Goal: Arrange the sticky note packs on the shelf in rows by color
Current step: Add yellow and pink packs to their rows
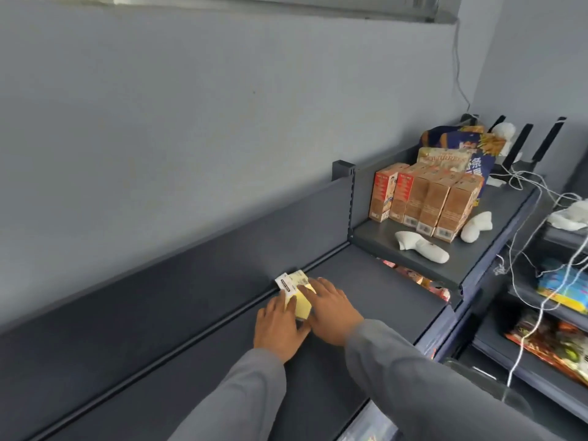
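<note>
Placing step, early in the row. Pale yellow sticky note packs with white printed labels lie on the dark grey metal shelf, between both grips, close against the back rail beyond the fingertips. Left grip and right grip lie flat, fingers straight, pressing on the packs, not pinching. Next, likely: square the packs to the rail, then lift off. Bare shelf runs left of the left grip; tan-and-orange cardboard cartons stand well right, on a higher ledge.

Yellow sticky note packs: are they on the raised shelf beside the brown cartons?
No, the packs lie on the lower shelf, under the left hand and right hand.
</note>
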Motion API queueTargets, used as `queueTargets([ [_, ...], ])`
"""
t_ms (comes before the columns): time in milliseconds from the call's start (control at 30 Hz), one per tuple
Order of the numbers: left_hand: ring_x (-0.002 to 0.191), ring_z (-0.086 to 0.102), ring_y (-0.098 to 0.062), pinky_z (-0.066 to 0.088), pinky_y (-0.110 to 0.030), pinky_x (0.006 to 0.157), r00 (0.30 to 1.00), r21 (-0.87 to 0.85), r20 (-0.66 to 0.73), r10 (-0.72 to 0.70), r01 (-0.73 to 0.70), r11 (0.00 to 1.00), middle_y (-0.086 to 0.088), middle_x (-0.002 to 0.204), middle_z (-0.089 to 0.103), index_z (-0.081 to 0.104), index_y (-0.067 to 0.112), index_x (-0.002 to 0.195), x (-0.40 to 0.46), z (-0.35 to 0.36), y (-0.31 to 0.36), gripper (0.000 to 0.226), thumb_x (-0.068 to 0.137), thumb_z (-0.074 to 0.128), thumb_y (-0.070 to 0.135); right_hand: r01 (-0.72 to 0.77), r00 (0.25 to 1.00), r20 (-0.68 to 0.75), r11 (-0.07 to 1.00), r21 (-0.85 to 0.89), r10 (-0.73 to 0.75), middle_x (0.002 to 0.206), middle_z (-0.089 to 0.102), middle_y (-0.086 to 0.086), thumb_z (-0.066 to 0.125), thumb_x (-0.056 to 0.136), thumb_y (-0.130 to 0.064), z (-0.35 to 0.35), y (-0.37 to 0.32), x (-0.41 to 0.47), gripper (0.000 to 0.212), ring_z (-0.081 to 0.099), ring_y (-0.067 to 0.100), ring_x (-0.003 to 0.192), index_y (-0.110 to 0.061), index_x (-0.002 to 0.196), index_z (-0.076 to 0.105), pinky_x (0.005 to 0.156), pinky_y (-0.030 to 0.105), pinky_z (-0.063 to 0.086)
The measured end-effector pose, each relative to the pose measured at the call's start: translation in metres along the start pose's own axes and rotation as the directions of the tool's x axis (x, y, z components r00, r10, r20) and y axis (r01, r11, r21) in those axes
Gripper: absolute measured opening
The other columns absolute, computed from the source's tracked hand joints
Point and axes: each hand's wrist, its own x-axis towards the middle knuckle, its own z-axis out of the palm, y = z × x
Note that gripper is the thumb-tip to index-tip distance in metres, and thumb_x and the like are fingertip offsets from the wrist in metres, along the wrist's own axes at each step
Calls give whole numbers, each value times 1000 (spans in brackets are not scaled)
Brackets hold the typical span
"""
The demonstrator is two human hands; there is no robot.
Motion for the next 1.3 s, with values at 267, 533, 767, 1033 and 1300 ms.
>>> queueTargets([
  [267,107,58,-17,49,-31,77,989,55,-53,137,-134,990,5,127,50,72,25,106,44,0,-12,34,89,62,53,113,985,134,994,2,-112,162,24,6,52,95,-39,12,27,76,68,19,26,150,-17,154,27,116,42,23],
  [533,127,53,-15,50,-33,98,968,105,9,252,-251,962,5,127,65,69,13,119,41,1,-17,60,85,48,58,189,977,104,982,-24,-186,128,46,5,64,80,-65,1,57,92,72,44,26,121,-19,134,53,98,42,40],
  [767,72,67,-30,53,-36,51,958,248,188,216,-259,934,-10,90,70,60,9,124,3,-6,3,50,75,66,14,147,983,-152,948,282,-107,94,67,17,54,93,-25,-4,70,62,24,63,41,87,-9,110,57,72,41,49],
  [1033,110,56,-28,50,-40,77,990,183,-139,-2,28,983,-6,113,59,65,14,115,-23,-3,7,29,87,61,23,125,981,-192,860,496,-31,89,60,10,47,93,-15,-11,76,22,47,58,35,79,-27,137,34,70,43,49],
  [1300,63,43,-17,35,-26,56,565,-887,-205,-800,239,396,-2,64,53,58,-2,71,-77,-60,-14,17,80,67,10,-64,989,131,585,808,-72,108,69,2,57,89,-15,-13,1,5,28,65,26,95,-23,115,58,75,33,53],
])
